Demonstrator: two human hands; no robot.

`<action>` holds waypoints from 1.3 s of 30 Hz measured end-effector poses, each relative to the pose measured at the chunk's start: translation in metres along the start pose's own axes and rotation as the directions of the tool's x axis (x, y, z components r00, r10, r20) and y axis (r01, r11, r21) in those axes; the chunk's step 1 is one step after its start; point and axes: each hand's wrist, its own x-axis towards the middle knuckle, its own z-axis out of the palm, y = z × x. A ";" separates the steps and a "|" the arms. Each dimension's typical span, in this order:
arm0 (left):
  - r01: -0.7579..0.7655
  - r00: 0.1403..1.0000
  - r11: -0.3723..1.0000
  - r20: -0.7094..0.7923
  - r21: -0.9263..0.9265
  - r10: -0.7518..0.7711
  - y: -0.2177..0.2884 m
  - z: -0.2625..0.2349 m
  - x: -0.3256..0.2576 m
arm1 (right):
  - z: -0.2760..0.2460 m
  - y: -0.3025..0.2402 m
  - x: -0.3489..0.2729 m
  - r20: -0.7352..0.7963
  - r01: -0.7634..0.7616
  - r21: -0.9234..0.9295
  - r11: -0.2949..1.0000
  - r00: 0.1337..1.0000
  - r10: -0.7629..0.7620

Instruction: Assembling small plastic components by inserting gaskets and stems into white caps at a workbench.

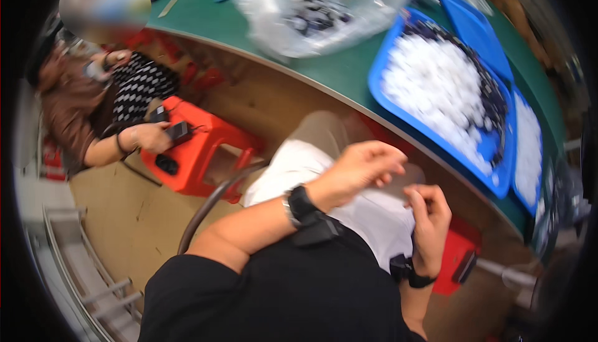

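Both hands are raised over my lap, a small gap between them. My left hand has its fingers curled in toward the thumb; the tips are blurred, and whatever they hold, if anything, is too small to name. On the right side, my right hand has thumb and forefinger pressed together in a pinch, with nothing I can make out in it. Beyond the hands, a blue tray on the green table is heaped with small white pieces and some dark ones along its far side.
A clear plastic bag with dark and white pieces lies on the table. Beside the tray are a blue lid and another blue tray of white pieces. On the left, a seated person rests a hand on a red stool.
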 end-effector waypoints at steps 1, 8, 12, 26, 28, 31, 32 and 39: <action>0.049 0.999 0.994 0.002 -0.099 -0.049 -0.001 -0.003 0.000 | 0.002 0.008 0.001 -0.025 -0.005 0.072 0.997 1.000 0.007; 0.293 0.953 0.915 0.158 -0.278 -0.257 -0.020 -0.006 0.005 | 0.010 0.020 0.000 -0.147 0.203 -0.201 0.958 0.961 -0.234; 0.330 0.937 0.894 0.216 -0.302 -0.273 -0.028 -0.010 0.008 | 0.013 0.019 -0.001 -0.167 0.292 -0.342 0.893 0.916 -0.364; 0.329 0.941 0.867 0.203 -0.374 -0.270 -0.035 -0.015 0.014 | 0.016 0.024 0.000 -0.153 0.269 -0.325 0.906 0.931 -0.332; 0.312 0.949 0.856 0.178 -0.413 -0.261 -0.035 -0.014 0.014 | 0.015 0.025 0.000 -0.165 0.243 -0.321 0.916 0.937 -0.307; 0.296 0.955 0.850 0.167 -0.435 -0.247 -0.035 -0.017 0.013 | 0.016 0.026 -0.001 -0.174 0.227 -0.320 0.920 0.940 -0.293; 0.298 0.953 0.857 0.183 -0.421 -0.242 -0.035 -0.018 0.013 | 0.016 0.025 -0.001 -0.175 0.226 -0.320 0.920 0.941 -0.291; 0.269 0.962 0.869 0.165 -0.416 -0.219 -0.035 -0.014 0.013 | 0.016 0.030 0.000 -0.204 0.186 -0.330 0.925 0.943 -0.263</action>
